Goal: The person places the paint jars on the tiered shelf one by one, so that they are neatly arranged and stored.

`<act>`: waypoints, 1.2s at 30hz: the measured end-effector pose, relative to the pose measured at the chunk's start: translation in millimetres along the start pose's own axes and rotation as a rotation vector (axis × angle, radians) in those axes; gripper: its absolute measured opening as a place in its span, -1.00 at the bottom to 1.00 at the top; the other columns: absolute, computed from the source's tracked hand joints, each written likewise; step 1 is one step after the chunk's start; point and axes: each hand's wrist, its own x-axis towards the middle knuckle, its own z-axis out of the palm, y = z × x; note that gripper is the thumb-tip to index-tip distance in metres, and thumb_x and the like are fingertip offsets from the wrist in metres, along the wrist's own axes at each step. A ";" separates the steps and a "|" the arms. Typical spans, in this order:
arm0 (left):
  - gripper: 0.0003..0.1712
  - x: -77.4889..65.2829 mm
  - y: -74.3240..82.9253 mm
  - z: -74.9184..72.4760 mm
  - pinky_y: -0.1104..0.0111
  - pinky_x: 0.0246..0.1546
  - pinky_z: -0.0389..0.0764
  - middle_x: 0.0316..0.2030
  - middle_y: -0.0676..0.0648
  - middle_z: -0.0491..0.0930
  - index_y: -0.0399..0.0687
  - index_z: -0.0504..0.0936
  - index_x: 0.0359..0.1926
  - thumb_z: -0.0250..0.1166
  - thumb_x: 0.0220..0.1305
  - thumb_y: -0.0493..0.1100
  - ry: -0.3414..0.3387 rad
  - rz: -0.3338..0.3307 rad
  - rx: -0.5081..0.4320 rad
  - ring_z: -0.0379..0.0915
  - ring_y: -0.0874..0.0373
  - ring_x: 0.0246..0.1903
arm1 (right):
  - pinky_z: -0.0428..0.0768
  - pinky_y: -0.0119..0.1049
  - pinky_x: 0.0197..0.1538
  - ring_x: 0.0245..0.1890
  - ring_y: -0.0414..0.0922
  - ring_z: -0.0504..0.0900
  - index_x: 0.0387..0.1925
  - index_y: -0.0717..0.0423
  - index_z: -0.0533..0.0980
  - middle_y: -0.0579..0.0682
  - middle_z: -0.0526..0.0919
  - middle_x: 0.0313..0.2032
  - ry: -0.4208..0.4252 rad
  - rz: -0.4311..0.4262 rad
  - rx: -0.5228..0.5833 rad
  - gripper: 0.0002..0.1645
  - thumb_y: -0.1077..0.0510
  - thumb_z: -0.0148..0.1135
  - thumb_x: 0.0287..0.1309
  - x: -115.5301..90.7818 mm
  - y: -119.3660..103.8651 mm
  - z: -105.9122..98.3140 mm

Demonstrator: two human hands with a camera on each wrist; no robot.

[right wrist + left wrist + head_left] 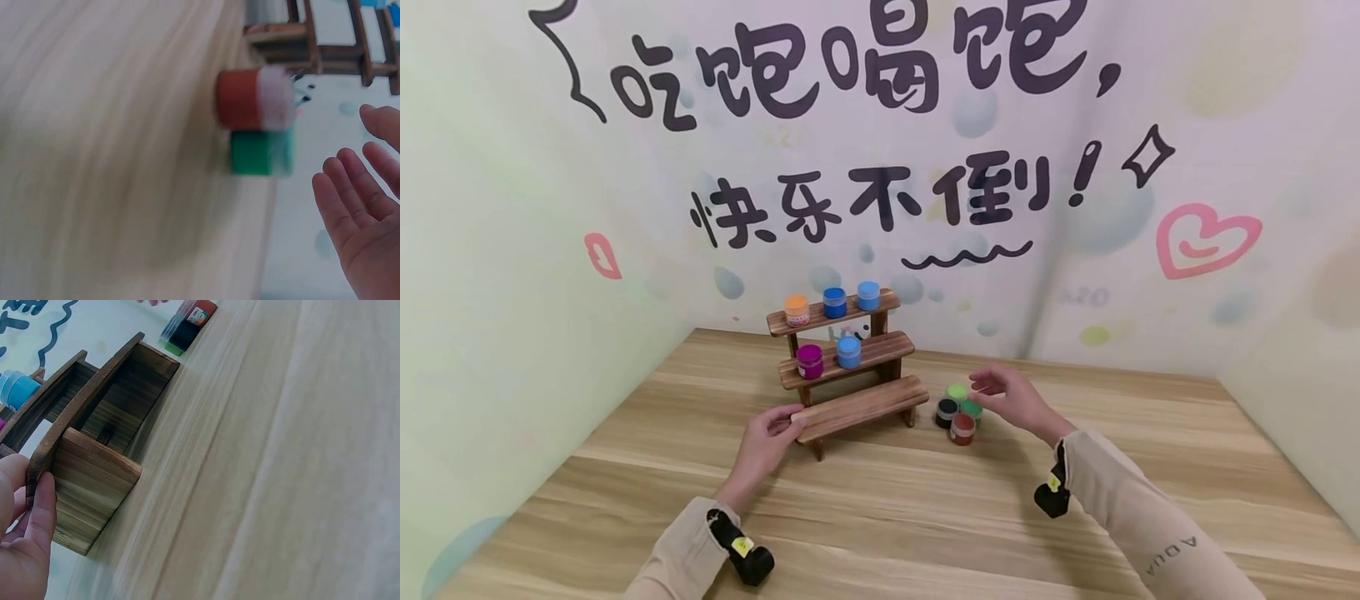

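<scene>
A three-step wooden stand [861,408] stands on the table. My left hand [763,446] grips the left end of its lowest step; in the left wrist view, thumb and fingers [42,512] pinch that board's end. My right hand [1013,402] hovers beside a cluster of small paint jars, fingers loosely extended and holding nothing. In the cluster are a light green jar [957,391], a black jar [947,412], a green jar [972,408] and a reddish-brown jar [962,429]. In the right wrist view the palm faces the reddish-brown jar [240,100] and green jar [251,153].
On the top step sit an orange jar [797,311], a dark blue jar [834,303] and a light blue jar [868,296]. The middle step bears a purple jar [810,362] and another light blue jar [848,352]. A printed cloth backdrop [865,158] rises behind the table [880,517].
</scene>
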 end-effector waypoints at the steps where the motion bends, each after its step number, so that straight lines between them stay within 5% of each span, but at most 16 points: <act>1: -0.69 0.3 0.1 -0.2 0.52 -0.32 0.46 -0.12 -0.35 0.48 -0.44 0.52 -0.11 0.20 0.12 -0.33 0.001 0.001 0.002 0.48 -0.01 -0.19 | 0.51 -0.16 -0.16 -0.21 0.07 0.54 -0.11 0.37 0.43 0.29 0.54 -0.19 0.000 0.004 -0.005 -0.63 0.25 0.21 0.04 -0.6 3.7 -0.1; 9: -0.68 0.0 1.8 -0.5 0.59 -0.34 0.42 -0.09 -0.36 0.47 -0.46 0.50 -0.09 0.19 0.13 -0.33 -0.010 0.010 -0.006 0.47 -0.08 -0.17 | 0.51 -0.16 -0.15 -0.18 0.11 0.53 -0.09 0.45 0.39 0.31 0.51 -0.16 -0.058 0.074 0.012 -0.56 0.28 0.24 -0.02 -5.2 22.4 1.2; 20: -0.70 1.5 -1.7 -0.7 0.52 -0.29 0.46 -0.11 -0.33 0.49 -0.42 0.52 -0.11 0.20 0.11 -0.35 -0.007 0.002 0.009 0.47 -0.05 -0.17 | 0.51 -0.18 -0.15 -0.17 0.14 0.52 -0.07 0.46 0.38 0.30 0.51 -0.16 -0.112 0.055 0.076 -0.55 0.32 0.22 -0.02 -4.6 31.7 8.5; 36: -0.70 1.4 -2.4 -1.3 0.52 -0.31 0.46 -0.12 -0.34 0.49 -0.42 0.53 -0.12 0.21 0.10 -0.35 0.002 0.011 0.013 0.48 -0.05 -0.19 | 0.52 -0.20 -0.17 -0.19 0.11 0.52 -0.14 0.44 0.38 0.26 0.52 -0.21 -0.070 0.110 0.092 -0.61 0.33 0.24 -0.04 -6.2 32.7 10.0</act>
